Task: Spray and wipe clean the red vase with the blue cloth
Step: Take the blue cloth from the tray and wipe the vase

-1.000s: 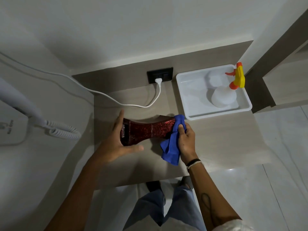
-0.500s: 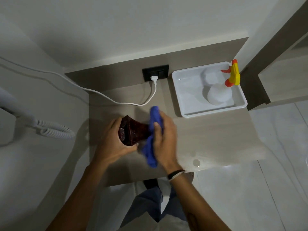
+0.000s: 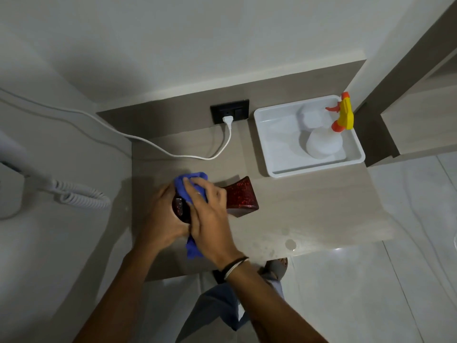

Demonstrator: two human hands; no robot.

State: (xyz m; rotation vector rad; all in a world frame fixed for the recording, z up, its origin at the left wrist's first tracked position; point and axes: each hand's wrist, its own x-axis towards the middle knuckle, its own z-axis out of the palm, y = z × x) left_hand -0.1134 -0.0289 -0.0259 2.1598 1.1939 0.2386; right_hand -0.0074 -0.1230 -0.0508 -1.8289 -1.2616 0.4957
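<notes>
A: Where's the red vase (image 3: 238,196)?
B: Lying on the counter (image 3: 309,206), left hand (image 3: 160,219) clamped round its 9 o'clock end.
A: Right hand (image 3: 210,214)?
B: Pressing the blue cloth (image 3: 190,184) onto it; spray bottle (image 3: 326,142) at 2 o'clock.

View count: 1, head-worn, wide-angle
Position: above the wooden counter (image 3: 309,214), at the person's head
Facing: forward and steeply down, toward the wall with the socket (image 3: 230,112)
Nearness: both forearms reach in from the bottom edge; floor (image 3: 371,293) visible below
Shared scene: none, single view
</notes>
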